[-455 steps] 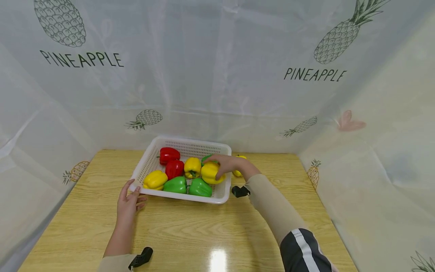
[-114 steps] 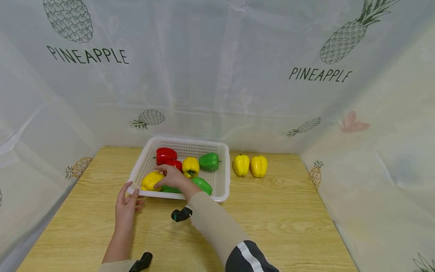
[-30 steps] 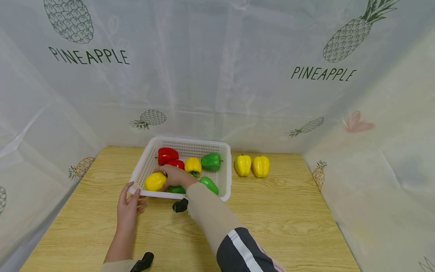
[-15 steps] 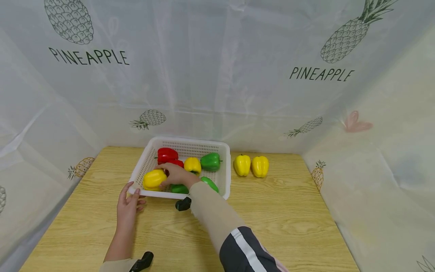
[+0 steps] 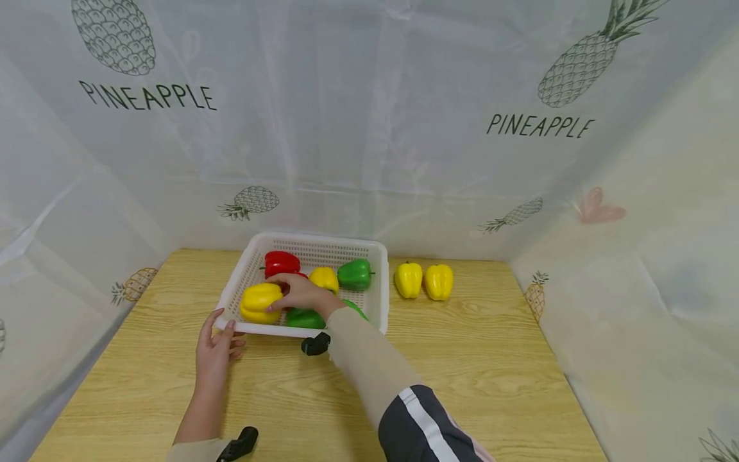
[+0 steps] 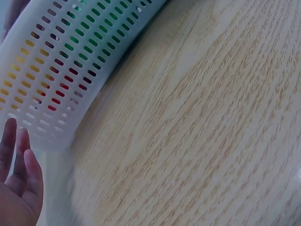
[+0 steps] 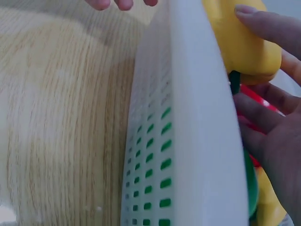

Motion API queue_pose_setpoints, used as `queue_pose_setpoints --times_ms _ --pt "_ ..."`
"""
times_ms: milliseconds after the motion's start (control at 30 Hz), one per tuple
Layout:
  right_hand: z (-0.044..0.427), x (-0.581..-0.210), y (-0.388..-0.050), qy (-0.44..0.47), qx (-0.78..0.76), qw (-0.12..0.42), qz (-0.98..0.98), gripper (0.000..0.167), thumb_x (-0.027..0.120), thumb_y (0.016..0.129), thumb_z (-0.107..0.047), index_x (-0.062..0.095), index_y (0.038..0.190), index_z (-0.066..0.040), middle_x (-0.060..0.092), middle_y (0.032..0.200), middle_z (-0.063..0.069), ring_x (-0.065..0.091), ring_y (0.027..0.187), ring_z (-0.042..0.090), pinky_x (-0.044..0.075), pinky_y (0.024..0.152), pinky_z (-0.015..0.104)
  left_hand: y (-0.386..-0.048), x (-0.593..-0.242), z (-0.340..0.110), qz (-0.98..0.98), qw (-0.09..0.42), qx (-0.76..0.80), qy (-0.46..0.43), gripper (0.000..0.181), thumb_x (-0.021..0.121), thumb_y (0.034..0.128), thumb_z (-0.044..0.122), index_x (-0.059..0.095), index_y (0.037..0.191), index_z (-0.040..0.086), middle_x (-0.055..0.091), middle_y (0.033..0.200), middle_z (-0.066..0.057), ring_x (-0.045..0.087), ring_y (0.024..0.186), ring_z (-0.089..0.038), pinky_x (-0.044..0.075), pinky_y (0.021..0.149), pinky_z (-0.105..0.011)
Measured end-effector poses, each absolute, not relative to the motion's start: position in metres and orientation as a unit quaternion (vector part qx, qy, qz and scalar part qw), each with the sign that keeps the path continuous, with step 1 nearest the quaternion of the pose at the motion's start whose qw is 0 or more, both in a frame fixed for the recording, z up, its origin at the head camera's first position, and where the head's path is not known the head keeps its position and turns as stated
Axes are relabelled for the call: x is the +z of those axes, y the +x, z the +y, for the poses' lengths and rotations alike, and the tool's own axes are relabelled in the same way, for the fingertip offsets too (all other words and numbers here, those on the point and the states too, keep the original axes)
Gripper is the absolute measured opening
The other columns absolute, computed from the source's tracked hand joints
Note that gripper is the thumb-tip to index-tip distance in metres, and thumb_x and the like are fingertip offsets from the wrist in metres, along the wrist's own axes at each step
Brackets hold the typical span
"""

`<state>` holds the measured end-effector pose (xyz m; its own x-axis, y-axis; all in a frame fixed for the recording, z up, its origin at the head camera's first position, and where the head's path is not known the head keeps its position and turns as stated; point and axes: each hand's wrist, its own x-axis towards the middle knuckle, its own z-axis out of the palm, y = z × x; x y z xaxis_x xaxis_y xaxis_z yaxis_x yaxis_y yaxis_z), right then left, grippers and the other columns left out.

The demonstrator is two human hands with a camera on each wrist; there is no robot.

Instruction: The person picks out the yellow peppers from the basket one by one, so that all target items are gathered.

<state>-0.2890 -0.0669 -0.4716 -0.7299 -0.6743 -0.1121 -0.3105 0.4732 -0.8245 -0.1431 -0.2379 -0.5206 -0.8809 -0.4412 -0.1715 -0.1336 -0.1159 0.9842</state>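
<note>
A white perforated plastic basket (image 5: 378,289) holds red, green and yellow bell peppers. With thumb and fingers my right hand (image 5: 303,295) grips a yellow bell pepper (image 5: 258,303) in the basket's front left corner. The right wrist view shows this yellow bell pepper (image 7: 244,42) near the rim, its green stem pointing downward. My left hand (image 5: 215,350) holds the basket's front left corner by thumb and index finger. In the left wrist view, the other fingers (image 6: 32,176) extend beside the basket wall (image 6: 70,61); thumb and index are out of sight there.
Also in the basket lie a red bell pepper (image 5: 281,263), a second red one mostly hidden, a yellow one (image 5: 324,278) and several green ones (image 5: 355,274). Two yellow bell peppers (image 5: 408,280) stand on the wooden table (image 5: 473,346) right of it. A pineapple-print sheet (image 5: 369,128) hangs behind.
Over the last second, the yellow bell pepper in my right hand has turned and risen slightly. Earlier, another yellow pepper left the basket and now stands on the table. My left hand stays put.
</note>
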Motion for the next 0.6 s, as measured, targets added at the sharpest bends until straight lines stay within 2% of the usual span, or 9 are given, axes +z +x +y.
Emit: queue_pose_setpoints --times_ms 333,600 --pt "-0.048 -0.47 -0.288 -0.27 -0.486 0.242 0.795 0.054 0.083 0.077 -0.028 0.061 0.126 -0.022 0.057 0.114 -0.014 0.054 0.099 0.01 0.045 0.089 0.025 -0.145 -0.52 -0.237 -0.654 0.108 -0.716 0.22 0.046 0.058 0.0987 0.034 0.042 0.142 0.029 0.07 0.08 0.007 0.065 0.067 -0.009 0.053 0.06 -0.023" --pt "-0.035 -0.467 -0.28 -0.244 -0.516 0.227 0.789 0.055 0.082 0.079 -0.029 0.06 0.128 -0.026 0.057 0.117 -0.015 0.054 0.101 0.009 0.046 0.089 0.026 -0.145 -0.52 -0.237 -0.641 0.108 -0.726 0.224 0.046 0.06 0.0976 0.034 0.043 0.14 0.031 0.07 0.079 0.007 0.066 0.065 -0.009 0.053 0.058 -0.023"
